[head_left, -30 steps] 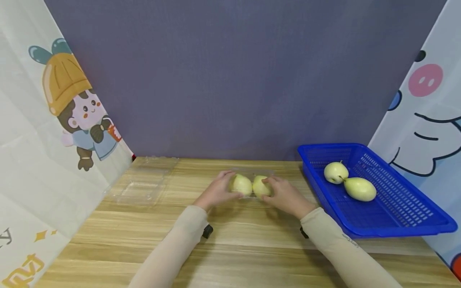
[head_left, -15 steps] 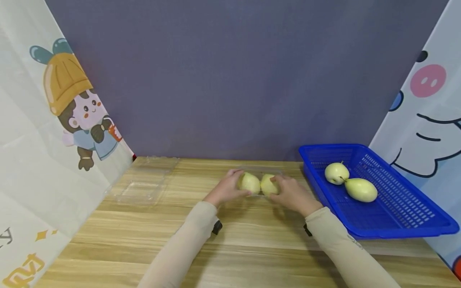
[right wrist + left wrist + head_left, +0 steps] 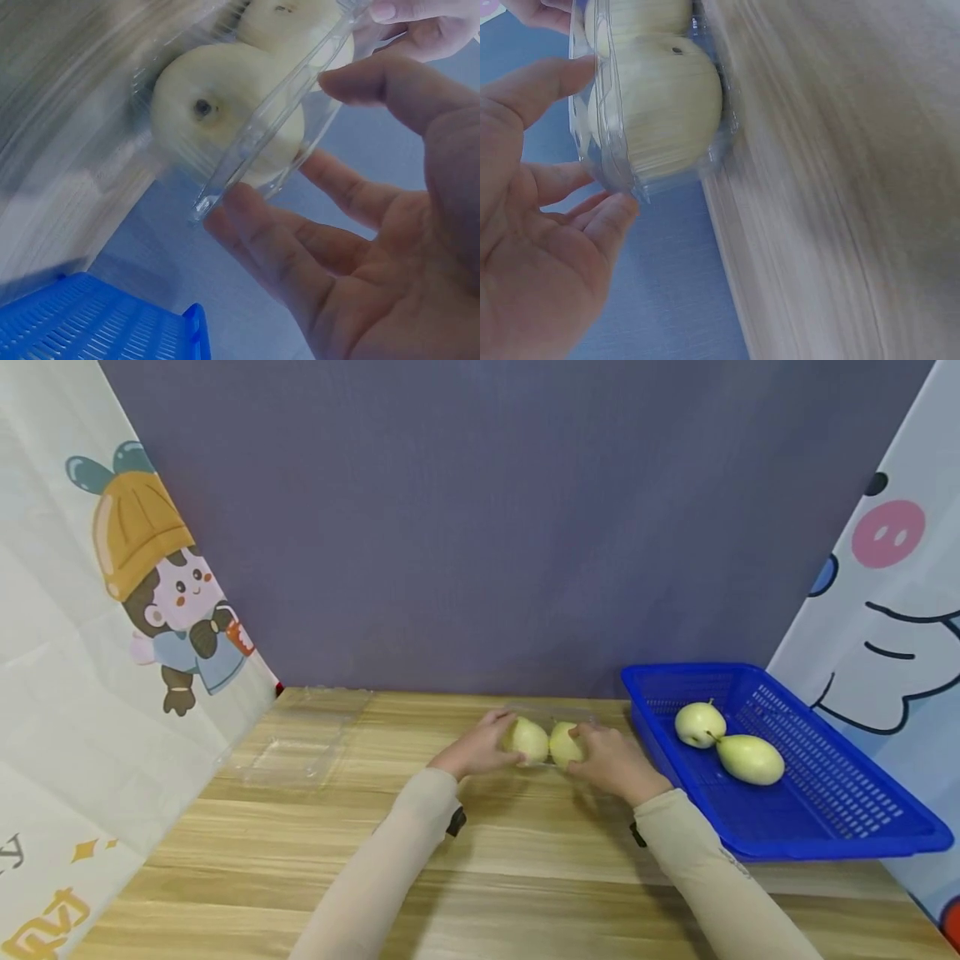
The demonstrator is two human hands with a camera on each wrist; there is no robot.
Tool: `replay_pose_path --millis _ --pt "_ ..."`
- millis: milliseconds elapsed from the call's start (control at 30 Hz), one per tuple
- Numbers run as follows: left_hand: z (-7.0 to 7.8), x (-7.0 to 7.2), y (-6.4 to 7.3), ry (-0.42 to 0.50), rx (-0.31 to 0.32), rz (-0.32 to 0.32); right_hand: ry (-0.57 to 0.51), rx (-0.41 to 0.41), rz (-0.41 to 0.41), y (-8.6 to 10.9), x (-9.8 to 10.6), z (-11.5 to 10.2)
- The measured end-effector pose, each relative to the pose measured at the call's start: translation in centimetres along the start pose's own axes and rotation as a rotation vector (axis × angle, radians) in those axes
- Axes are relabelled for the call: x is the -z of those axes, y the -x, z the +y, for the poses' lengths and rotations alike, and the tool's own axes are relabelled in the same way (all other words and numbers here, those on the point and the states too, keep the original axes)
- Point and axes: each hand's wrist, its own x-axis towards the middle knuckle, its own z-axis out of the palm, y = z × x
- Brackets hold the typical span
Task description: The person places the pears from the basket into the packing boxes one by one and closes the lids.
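Two pale yellow pears, a left pear (image 3: 529,742) and a right pear (image 3: 566,746), sit side by side in a clear plastic fruit box (image 3: 259,135) near the back of the table. My left hand (image 3: 482,749) grips the box's left end, thumb and fingers along its rim in the left wrist view. At the other end my right hand (image 3: 613,762) holds the rim, with fingertips on the edge in the right wrist view. Both wrist views show the pears through the plastic wall, their dark ends facing outward. My hands partly cover the pears in the head view.
At the right stands a blue plastic basket (image 3: 795,827) with two more pears (image 3: 750,759) in it. Another clear plastic box (image 3: 292,756) lies opened out at the table's back left. A grey-blue panel (image 3: 450,527) rises behind the wooden table (image 3: 525,893).
Both hands and the box with its pears have shifted to the right, mostly in the first half second, and only slightly since. The basket and the other box stay put.
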Motion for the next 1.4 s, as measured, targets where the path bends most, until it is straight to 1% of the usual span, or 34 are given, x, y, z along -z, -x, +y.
replay_pose_path --millis 133,267,433,667,833,1000,1067,1133,1333,1400 --pt "0.0 0.1 -0.5 0.012 -0.006 -0.028 -0.007 -0.027 0.009 -0.2 0.0 0.3" --pt "0.1 0.0 -1.1 0.012 -0.013 -0.028 -0.002 -0.033 0.028 -0.5 0.1 0.6" --pt "0.2 -0.4 -1.7 -0.023 -0.019 -0.013 0.008 -0.049 0.025 -0.6 0.3 0.8" --pt "0.4 -1.2 -2.6 -0.04 -0.016 0.056 0.021 -0.067 0.043 -1.0 0.1 1.2" --pt "0.8 -1.6 -3.1 -0.009 0.03 0.088 0.037 -0.082 0.047 -1.8 -0.2 1.7" --pt "1.2 -1.8 -3.6 -0.003 0.087 0.12 0.027 -0.106 0.059 -2.6 -0.6 2.1" --pt "1.2 -2.0 -3.8 -0.007 0.101 0.136 0.022 -0.109 0.078 -2.8 -0.7 2.2" --pt "1.2 -2.2 -4.1 -0.02 0.098 0.159 0.013 -0.113 0.086 -3.0 -0.9 2.3" --pt "1.2 -2.5 -4.8 -0.094 0.05 0.252 0.021 -0.117 0.135 -3.5 -1.2 2.6" --pt "1.3 -2.5 -4.9 -0.1 0.052 0.269 0.023 -0.118 0.154 -3.6 -1.3 2.7"
